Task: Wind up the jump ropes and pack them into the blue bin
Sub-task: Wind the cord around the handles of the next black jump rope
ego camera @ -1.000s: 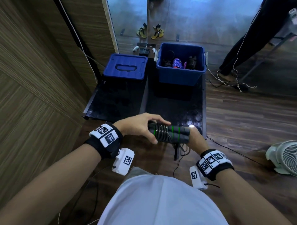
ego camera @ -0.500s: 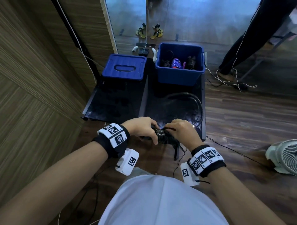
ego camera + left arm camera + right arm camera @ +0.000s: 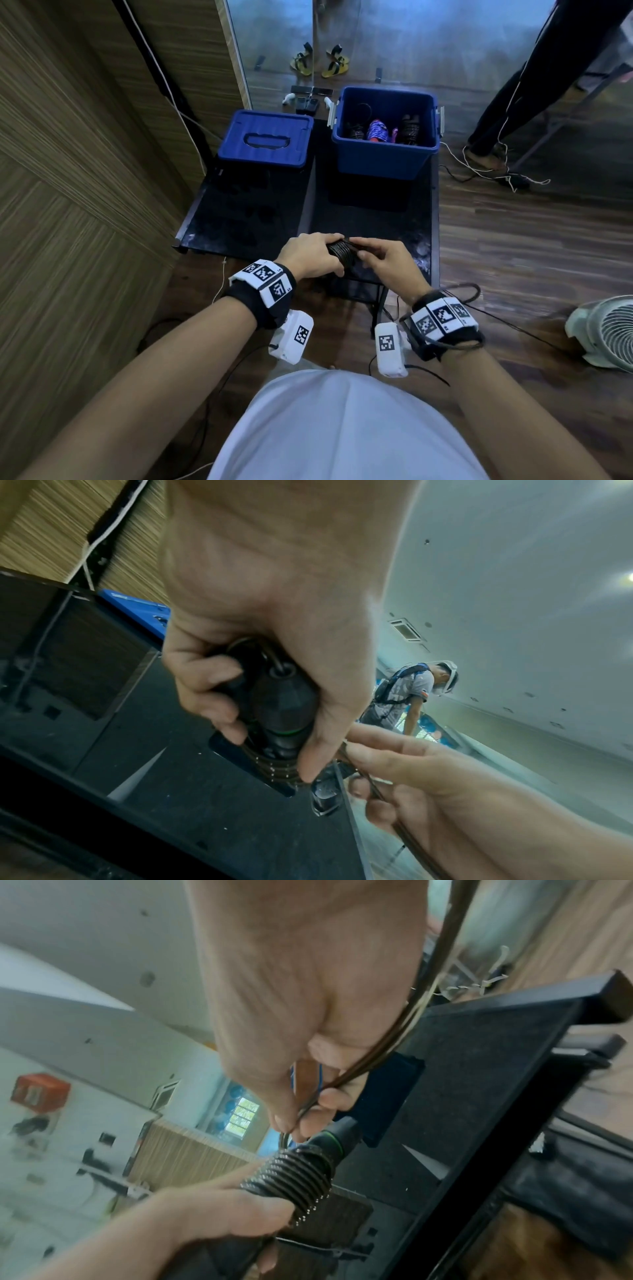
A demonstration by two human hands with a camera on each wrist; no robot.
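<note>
Left hand (image 3: pixel 310 255) grip clamps the wound jump rope (image 3: pixel 340 251) handles; right hand (image 3: pixel 387 263), at 3 o'clock, pinches its cord over the bench (image 3: pixel 342 212).

- Head view looks steeply down from above both forearms onto the black table (image 3: pixel 370 212).
- Left wrist view sits close under the left hand (image 3: pixel 274 642), facing along its fingers.
- Right wrist view does likewise.
- All 3 share the jump rope (image 3: pixel 340 253) bundle.
</note>
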